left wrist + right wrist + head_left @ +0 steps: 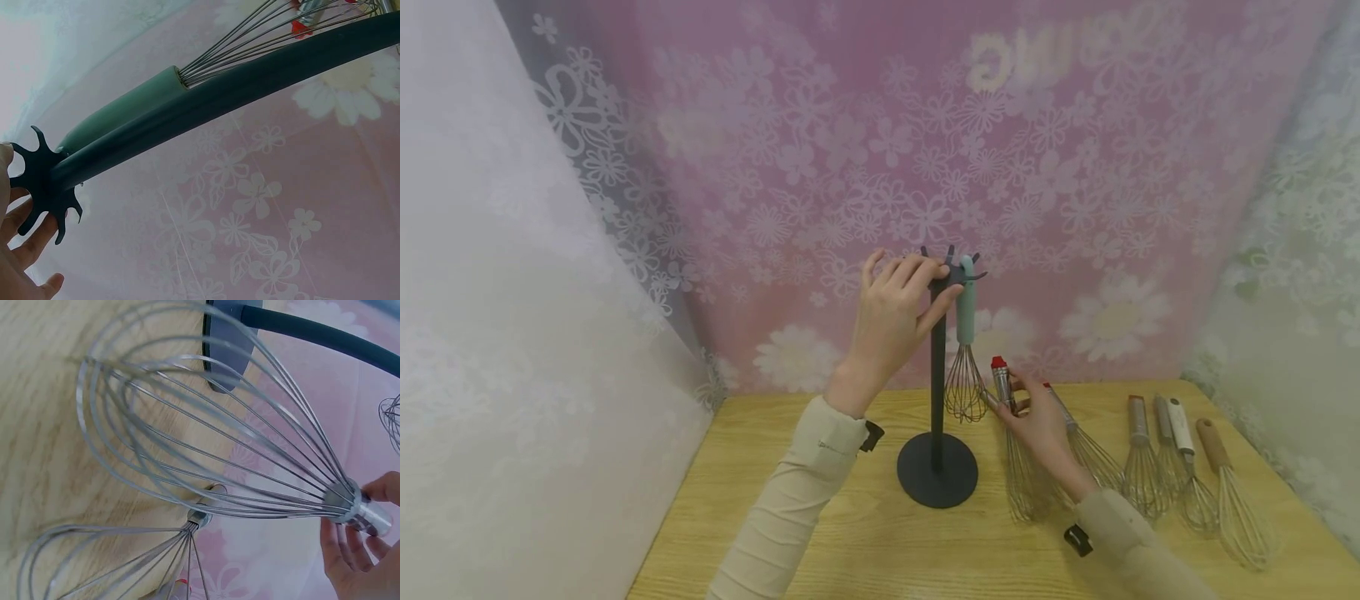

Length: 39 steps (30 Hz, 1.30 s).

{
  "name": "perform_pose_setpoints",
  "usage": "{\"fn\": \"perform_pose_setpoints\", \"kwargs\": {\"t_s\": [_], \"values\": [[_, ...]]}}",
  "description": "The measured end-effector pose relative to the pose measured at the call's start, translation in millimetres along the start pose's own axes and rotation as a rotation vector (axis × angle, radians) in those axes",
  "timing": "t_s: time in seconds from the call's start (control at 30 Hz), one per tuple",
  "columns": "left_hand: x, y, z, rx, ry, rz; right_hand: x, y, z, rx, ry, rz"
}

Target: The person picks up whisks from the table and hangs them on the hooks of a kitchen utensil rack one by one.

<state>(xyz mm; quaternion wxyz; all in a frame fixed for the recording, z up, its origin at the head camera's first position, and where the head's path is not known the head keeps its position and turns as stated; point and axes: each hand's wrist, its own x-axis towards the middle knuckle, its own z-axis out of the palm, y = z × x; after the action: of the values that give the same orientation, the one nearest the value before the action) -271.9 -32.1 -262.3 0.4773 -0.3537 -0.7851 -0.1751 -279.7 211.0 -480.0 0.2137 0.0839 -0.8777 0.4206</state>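
Observation:
A dark stand (937, 375) with a round base and a ring of curved hooks (44, 181) stands upright on the table. My left hand (891, 312) touches its hooked top, thumb and fingers around the hooks. From one hook, on the right side, hangs a mint-handled whisk (966, 317). Right of the stand, my right hand (1041, 425) grips a metal whisk (1002, 383) with a red tip by its handle, wires down. In the right wrist view its wire loops (212, 425) fill the middle, and my fingers pinch the metal handle (369, 515).
On the table (850, 550), to the right, lie several more whisks: one with a red end (1063, 408) behind my right hand, a metal-handled one (1138, 421), a white-handled one (1181, 425) and a wooden-handled one (1212, 446). A flowered pink curtain (880, 167) hangs behind.

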Motion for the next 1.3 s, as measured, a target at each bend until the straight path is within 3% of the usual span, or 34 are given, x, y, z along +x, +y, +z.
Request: {"fn": "perform_pose_setpoints", "kwargs": {"t_s": [0.3, 0.6, 0.97, 1.3], "values": [[0.0, -0.4, 0.3, 0.004, 0.000, 0.001, -10.2, -2, 1, 0.040, 0.166, -0.012], [-0.5, -0.7, 1.0, 0.003, 0.000, -0.002, -15.3, -6, 0, 0.150, 0.306, -0.126], [-0.3, -1.2, 1.4, 0.008, 0.003, 0.002, -15.9, -14, -4, 0.203, 0.344, -0.142], [-0.3, -1.2, 1.6, 0.003, 0.011, 0.002, -14.1, -34, -15, 0.242, 0.359, -0.127]]}}
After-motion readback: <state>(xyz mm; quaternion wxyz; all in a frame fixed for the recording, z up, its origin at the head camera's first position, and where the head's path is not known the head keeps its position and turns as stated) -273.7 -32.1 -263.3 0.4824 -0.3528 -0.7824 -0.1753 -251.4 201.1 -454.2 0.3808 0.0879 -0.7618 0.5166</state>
